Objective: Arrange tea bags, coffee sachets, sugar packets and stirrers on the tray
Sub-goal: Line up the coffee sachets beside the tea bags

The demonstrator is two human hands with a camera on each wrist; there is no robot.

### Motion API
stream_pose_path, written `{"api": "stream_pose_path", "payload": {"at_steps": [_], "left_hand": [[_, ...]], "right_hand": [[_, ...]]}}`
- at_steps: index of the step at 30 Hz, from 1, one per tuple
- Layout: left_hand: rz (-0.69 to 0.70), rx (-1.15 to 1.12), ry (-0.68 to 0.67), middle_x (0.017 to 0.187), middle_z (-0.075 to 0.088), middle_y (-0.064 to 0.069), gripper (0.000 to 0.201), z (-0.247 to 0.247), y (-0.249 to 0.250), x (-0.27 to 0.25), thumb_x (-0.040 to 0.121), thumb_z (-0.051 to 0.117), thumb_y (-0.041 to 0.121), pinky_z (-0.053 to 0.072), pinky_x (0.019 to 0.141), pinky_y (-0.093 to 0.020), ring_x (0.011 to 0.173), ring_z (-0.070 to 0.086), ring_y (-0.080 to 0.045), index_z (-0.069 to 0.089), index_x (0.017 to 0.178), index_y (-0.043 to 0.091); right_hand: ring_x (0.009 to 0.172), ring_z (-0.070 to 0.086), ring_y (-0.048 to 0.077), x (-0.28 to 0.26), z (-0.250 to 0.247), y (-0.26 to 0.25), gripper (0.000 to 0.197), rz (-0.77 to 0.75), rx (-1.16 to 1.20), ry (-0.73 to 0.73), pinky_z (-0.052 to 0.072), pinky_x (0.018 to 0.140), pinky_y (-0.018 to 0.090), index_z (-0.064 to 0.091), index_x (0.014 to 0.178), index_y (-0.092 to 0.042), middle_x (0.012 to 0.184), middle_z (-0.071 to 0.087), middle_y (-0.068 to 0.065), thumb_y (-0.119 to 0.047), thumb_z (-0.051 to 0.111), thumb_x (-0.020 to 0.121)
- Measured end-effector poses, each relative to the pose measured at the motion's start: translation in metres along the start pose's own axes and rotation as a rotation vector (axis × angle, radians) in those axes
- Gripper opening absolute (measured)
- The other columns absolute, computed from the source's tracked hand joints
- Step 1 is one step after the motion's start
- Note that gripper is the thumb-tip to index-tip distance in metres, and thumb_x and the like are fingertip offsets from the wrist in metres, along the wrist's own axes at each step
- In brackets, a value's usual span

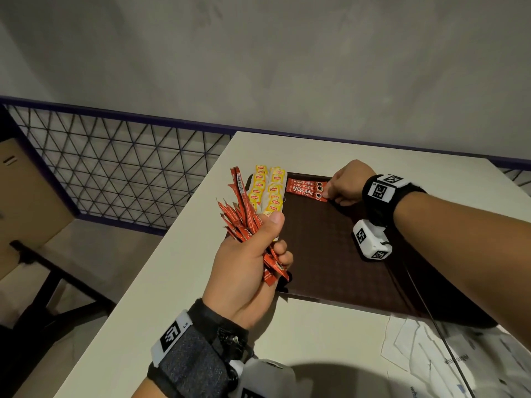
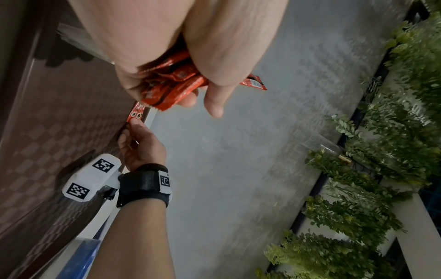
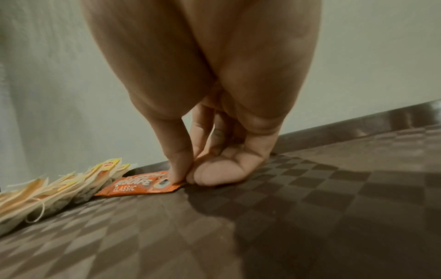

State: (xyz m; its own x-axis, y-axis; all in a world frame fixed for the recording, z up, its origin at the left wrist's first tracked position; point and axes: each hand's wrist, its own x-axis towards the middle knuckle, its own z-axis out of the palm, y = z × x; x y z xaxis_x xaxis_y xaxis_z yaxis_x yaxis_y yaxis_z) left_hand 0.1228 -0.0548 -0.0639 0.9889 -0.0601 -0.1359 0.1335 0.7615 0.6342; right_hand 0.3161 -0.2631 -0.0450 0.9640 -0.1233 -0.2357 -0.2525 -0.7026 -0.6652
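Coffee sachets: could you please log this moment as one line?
left hand: grips coffee sachet bundle | right hand: pinches Nescafe sachets on tray | beside tea bags

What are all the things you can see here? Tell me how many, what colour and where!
tea bags: many in two rows, yellow and white, far left of the tray
coffee sachets on tray: three, red, far end beside the tea bags
coffee sachets in hand: a bunch, red, fanned above the tray's left edge
tray: one, dark brown checked, on the table
table: one, white
white packets: several, near right of the table
cardboard box: one, brown, far left
left hand: grips the bunch
right hand: pinches a sachet on the tray
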Motion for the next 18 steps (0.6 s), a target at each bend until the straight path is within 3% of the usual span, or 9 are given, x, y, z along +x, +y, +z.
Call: {"api": "stream_pose_path", "payload": {"at_steps": [2, 7, 11, 15, 18], "left_hand": [[-0.004, 0.006, -0.003, 0.074, 0.049, 0.001, 0.030, 0.0005, -0.0001, -0.0004, 0.086, 0.074, 0.014, 0.043, 0.053, -0.024, 0.060, 0.045, -0.012, 0.064, 0.114, 0.011], [-0.002, 0.008, 0.002, 0.073, 0.049, 0.001, 0.027, 0.0016, 0.0004, -0.0001, 0.084, 0.074, 0.014, 0.042, 0.052, -0.024, 0.059, 0.044, -0.012, 0.063, 0.109, 0.012], [-0.006, 0.005, 0.019, 0.075, 0.050, 0.000, 0.034, 0.0020, 0.0003, 0.0005, 0.084, 0.075, 0.015, 0.042, 0.052, -0.024, 0.058, 0.044, -0.012, 0.064, 0.115, 0.008], [-0.013, 0.000, 0.025, 0.076, 0.051, -0.001, 0.035, 0.0014, 0.0002, 0.0008, 0.085, 0.075, 0.015, 0.041, 0.052, -0.024, 0.058, 0.044, -0.011, 0.063, 0.117, 0.008], [-0.012, -0.002, 0.022, 0.076, 0.051, -0.001, 0.035, 0.0009, 0.0001, 0.0006, 0.086, 0.074, 0.015, 0.041, 0.052, -0.024, 0.058, 0.044, -0.011, 0.062, 0.118, 0.008]], "right_hand": [[0.065, 0.065, 0.020, 0.0012, -0.0006, 0.0007, 0.011, -0.010, -0.008, 0.007, 0.064, 0.087, 0.045, 0.080, 0.074, -0.008, 0.062, 0.074, 0.003, -0.001, 0.083, 0.082], [0.066, 0.068, 0.020, 0.0041, 0.0006, 0.0026, 0.009, -0.032, 0.009, 0.036, 0.066, 0.068, 0.036, 0.079, 0.082, -0.005, 0.089, 0.078, 0.018, -0.007, 0.088, 0.079], [0.071, 0.070, 0.022, 0.0053, 0.0013, 0.0025, 0.019, -0.037, 0.003, 0.032, 0.067, 0.073, 0.041, 0.078, 0.085, -0.005, 0.089, 0.077, 0.018, -0.012, 0.093, 0.074], [0.068, 0.070, 0.019, 0.0068, 0.0024, 0.0035, 0.021, -0.044, -0.025, 0.030, 0.064, 0.061, 0.031, 0.079, 0.085, -0.005, 0.087, 0.078, 0.016, -0.011, 0.094, 0.073], [0.068, 0.070, 0.020, 0.0075, 0.0025, 0.0041, 0.021, -0.042, -0.009, 0.034, 0.065, 0.063, 0.033, 0.078, 0.086, -0.004, 0.087, 0.078, 0.015, -0.013, 0.094, 0.074]]}}
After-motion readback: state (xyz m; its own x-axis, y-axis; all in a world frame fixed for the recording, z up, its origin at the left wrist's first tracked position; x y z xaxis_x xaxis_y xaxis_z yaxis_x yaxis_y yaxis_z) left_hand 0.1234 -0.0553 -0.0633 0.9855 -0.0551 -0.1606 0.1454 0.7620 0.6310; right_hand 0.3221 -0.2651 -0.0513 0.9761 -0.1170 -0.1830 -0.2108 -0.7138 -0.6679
